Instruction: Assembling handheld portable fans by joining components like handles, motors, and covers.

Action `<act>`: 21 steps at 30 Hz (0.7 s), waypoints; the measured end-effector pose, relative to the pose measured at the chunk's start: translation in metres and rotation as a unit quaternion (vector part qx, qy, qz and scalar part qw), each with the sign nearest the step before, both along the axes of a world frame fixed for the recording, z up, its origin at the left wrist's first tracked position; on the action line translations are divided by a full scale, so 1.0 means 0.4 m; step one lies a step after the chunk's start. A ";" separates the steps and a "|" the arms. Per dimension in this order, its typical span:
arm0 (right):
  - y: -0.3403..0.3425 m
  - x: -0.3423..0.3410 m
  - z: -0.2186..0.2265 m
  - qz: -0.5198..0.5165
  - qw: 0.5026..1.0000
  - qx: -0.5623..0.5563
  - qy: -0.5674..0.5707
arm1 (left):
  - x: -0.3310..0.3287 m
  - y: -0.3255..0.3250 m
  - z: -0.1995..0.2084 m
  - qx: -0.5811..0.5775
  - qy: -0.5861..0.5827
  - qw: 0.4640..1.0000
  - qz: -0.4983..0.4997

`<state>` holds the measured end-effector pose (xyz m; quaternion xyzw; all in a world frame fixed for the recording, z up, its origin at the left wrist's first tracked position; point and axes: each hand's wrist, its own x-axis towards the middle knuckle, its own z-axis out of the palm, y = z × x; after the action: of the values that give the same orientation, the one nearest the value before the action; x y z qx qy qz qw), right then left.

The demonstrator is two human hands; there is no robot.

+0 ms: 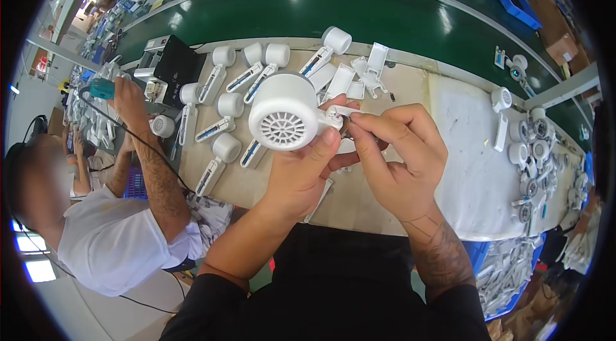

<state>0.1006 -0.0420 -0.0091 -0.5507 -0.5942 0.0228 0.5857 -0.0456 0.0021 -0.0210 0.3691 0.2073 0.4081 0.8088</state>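
A white handheld fan (277, 104) with a round head and a slotted grille is held up over the bench in my left hand (292, 177), the thumb pressed by its neck. My right hand (409, 164) is closed in a pinch at the neck's end, where a small dark bit shows, perhaps wire. What exactly these fingertips hold is too small to make out. Just beyond lie loose white handle shells (340, 81). Several more fans with open handles, such as one fan (218, 162), lie to the left of my hands.
A black machine (173, 68) stands at the back left. Beside it a co-worker's hand (130, 102) grips a teal power tool (102, 88). A green conveyor belt (359, 7) runs behind the bench. Piled fans (529, 148) sit at right, above a blue bin (478, 252) of white parts.
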 end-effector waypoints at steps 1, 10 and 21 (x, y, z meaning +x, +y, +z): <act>0.000 0.005 -0.003 -0.001 1.000 -0.001 -0.001 | 0.005 -0.001 0.001 -0.002 0.003 1.000 0.004; 0.034 0.044 0.016 0.056 0.977 -0.007 -0.205 | 0.009 0.015 -0.023 0.037 0.080 0.994 0.060; -0.054 -0.101 -0.185 0.284 0.903 -0.085 -0.312 | -0.117 0.132 -0.052 -0.011 0.104 0.983 0.153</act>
<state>0.0602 -0.0635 -0.0833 -0.3856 -0.8736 0.0657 0.2896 -0.0925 0.0548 -0.0419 0.3647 0.3488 0.4841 0.7149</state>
